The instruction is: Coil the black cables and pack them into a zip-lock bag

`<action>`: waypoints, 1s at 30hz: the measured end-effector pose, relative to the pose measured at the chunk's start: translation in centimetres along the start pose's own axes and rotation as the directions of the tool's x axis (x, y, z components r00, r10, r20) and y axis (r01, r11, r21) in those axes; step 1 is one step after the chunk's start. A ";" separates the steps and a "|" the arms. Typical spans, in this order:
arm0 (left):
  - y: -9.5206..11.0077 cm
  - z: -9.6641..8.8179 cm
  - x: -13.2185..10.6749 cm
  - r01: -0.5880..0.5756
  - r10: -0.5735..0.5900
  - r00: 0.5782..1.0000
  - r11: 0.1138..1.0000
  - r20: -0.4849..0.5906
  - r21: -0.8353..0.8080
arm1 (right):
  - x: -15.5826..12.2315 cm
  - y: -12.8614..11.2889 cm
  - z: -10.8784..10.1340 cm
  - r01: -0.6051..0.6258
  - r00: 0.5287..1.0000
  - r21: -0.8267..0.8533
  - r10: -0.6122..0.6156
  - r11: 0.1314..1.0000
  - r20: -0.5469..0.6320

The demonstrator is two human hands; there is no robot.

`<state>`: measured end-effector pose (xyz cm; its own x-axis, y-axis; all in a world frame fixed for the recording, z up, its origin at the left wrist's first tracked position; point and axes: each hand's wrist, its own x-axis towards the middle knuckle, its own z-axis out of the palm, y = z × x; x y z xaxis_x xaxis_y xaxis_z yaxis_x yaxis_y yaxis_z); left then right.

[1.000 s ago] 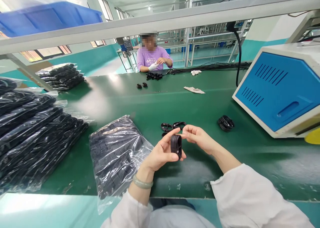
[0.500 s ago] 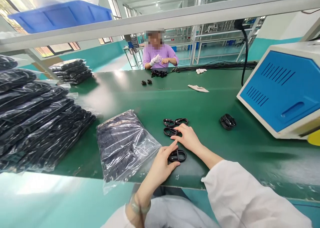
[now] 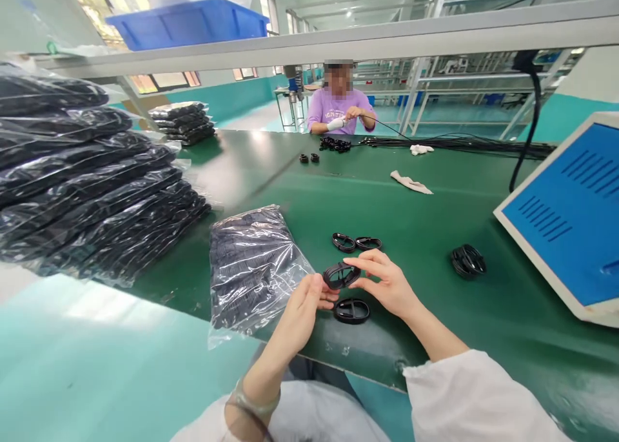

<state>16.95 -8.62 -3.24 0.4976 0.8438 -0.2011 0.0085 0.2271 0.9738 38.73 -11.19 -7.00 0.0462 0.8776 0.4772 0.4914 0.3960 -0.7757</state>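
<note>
My right hand (image 3: 384, 282) pinches the right end of a black coiled cable (image 3: 333, 283), tied across its middle and raised off the green table. My left hand (image 3: 302, 306) meets the coil's left end, thumb above and fingers beneath it. Just below the hands, another coiled cable (image 3: 352, 320) lies flat on the table. Beyond them, two more coils, a left one (image 3: 343, 249) and a right one (image 3: 370, 248), lie side by side. Left of my hands rests a clear bag packed with dark items (image 3: 249, 268).
Stacked bags (image 3: 97, 190) rise at the left. A bundle of coils (image 3: 467, 261) lies near a blue and white machine (image 3: 575, 210) on the right. Across the table (image 3: 411, 219) a person (image 3: 338, 110) handles a cable. A blue bin (image 3: 188, 26) sits on the overhead rail.
My right hand has lifted a coiled cable from the table. My left hand has left the lower coil and come to the lifted one. The view has turned left.
</note>
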 end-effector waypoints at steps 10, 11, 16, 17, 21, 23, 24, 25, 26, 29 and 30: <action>-0.7 -1.4 0.5 0.229 -0.067 0.934 0.864 0.350 -0.448 | -0.8 -1.7 -0.5 0.053 0.984 0.097 -0.069 0.994 0.164; -0.8 -1.4 0.4 0.229 -0.043 0.924 0.858 0.380 -0.460 | -0.8 -1.9 -0.5 0.038 0.984 0.100 -0.054 0.994 0.167; -0.9 -1.2 0.1 0.161 0.011 0.937 0.873 0.349 -0.461 | -1.0 -3.2 0.2 0.006 0.999 0.094 -0.011 0.996 0.052; -0.9 -1.0 0.1 0.154 0.009 0.940 0.881 0.340 -0.448 | -1.1 -3.3 0.4 0.009 0.999 0.099 -0.014 0.995 0.051; -0.9 -0.6 0.1 0.132 -0.002 0.951 0.908 0.310 -0.397 | -1.3 -2.8 1.3 0.026 0.995 0.112 -0.036 0.993 0.094; -0.9 -0.4 0.1 0.100 0.009 0.959 0.925 0.284 -0.366 | -1.4 -2.5 1.6 0.023 0.993 0.134 -0.038 0.991 0.111; -0.9 -0.3 0.2 0.080 0.020 0.962 0.932 0.271 -0.352 | -1.4 -2.4 1.6 0.017 0.992 0.153 -0.036 0.988 0.121; -0.9 -0.2 0.2 0.062 0.032 0.964 0.938 0.263 -0.341 | -1.4 -2.4 1.6 0.007 0.991 0.175 -0.031 0.985 0.133; -0.9 -0.2 0.2 0.046 0.044 0.965 0.942 0.257 -0.334 | -1.4 -2.4 1.5 -0.008 0.989 0.199 -0.022 0.980 0.146; -0.9 -0.4 0.4 0.019 0.056 0.969 0.954 0.241 -0.298 | -1.2 -3.0 1.2 -0.099 0.975 0.257 0.042 0.961 0.218; -1.0 -0.5 0.4 0.017 0.050 0.971 0.961 0.234 -0.276 | -1.2 -3.2 1.0 -0.140 0.966 0.276 0.069 0.951 0.250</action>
<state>16.73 -8.27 -4.34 0.6863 0.7170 -0.1222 -0.2224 0.3669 0.9033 36.18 -13.25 -5.48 -0.1390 0.9426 0.3037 0.2212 0.3285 -0.9182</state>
